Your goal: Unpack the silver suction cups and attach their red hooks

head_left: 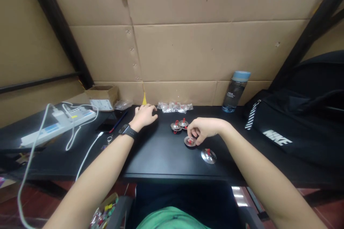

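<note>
My right hand [204, 130] curls its fingers down onto a shiny metal finger cymbal [189, 144] with a red cord, at the middle of the black table. A second finger cymbal [210, 156] lies nearer the front edge, dome up, its red cord on top. Behind my right hand sits a pair of finger cymbals [176, 127] with red loops, and another pair [183, 123] touches it. My left hand [145, 115], wearing a black watch at the wrist, rests towards the back of the table with fingers spread and nothing in them.
Clear plastic packets [174, 107] lie along the cardboard wall. A water bottle [234, 93] and a black bag [290, 121] stand right. On the left are a small cardboard box [103, 94], a phone [106, 125], a pen [118, 121], and a power strip [61, 126] with white cables.
</note>
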{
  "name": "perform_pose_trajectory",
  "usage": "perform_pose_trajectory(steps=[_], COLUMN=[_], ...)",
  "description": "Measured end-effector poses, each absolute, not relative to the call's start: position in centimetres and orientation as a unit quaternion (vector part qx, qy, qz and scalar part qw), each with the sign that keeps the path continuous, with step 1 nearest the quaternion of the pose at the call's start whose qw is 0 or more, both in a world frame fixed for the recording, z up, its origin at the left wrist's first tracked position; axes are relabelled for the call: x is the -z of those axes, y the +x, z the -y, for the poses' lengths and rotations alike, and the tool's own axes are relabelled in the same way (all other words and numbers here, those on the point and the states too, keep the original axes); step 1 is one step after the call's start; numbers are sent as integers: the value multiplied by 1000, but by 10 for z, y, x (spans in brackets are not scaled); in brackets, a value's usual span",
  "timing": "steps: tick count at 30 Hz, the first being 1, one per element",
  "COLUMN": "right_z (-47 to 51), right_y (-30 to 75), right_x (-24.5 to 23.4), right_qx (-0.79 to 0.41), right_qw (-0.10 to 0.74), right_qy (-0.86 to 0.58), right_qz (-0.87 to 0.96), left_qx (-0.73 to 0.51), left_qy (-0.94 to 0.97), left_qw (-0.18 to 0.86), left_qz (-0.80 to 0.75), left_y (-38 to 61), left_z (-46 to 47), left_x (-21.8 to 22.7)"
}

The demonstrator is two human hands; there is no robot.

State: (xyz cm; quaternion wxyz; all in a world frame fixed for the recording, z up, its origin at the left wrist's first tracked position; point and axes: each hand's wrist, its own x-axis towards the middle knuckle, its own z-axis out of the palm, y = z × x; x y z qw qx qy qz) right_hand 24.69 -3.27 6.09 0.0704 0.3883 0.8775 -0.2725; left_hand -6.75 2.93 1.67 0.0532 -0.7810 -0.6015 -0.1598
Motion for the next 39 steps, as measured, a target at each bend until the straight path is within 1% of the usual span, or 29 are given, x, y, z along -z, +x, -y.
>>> perform_pose_trajectory(steps=[4,10,15,17,22,25,27,31,39], right_z=[30,34,37,38,37,37,36,31,31], right_y=[244,239,237,239,242,241,240,239,239], right_x=[-55,-56,-59,-61,-66,-66,-65,-58,-60], right_qx=[283,266,256,247,176,149,156,183,179], right_qw=[97,58,63,47,-46,-82,-90,-78,-93], right_qy=[393,380,386,385,369,361,359,366,387], right_qz=[-870,-884,-884,-888,-911,-917,-916,-909,-900], left_qx=[157,152,147,144,138,135,133,132,138], left_qy=[-784,-788,-788,-787,-784,-785,-785,-787,-788], left_qw=[57,55,55,54,50,51,49,44,39], left_qz=[598,594,595,598,603,603,603,602,598], left_y=[-68,-66,-66,-66,-66,-66,-66,-67,-67], left_z=[-30,-30,-29,-29,-30,-30,-31,-31,-32], left_x=[-15,-16,-17,-17,-17,-17,-17,-16,-15])
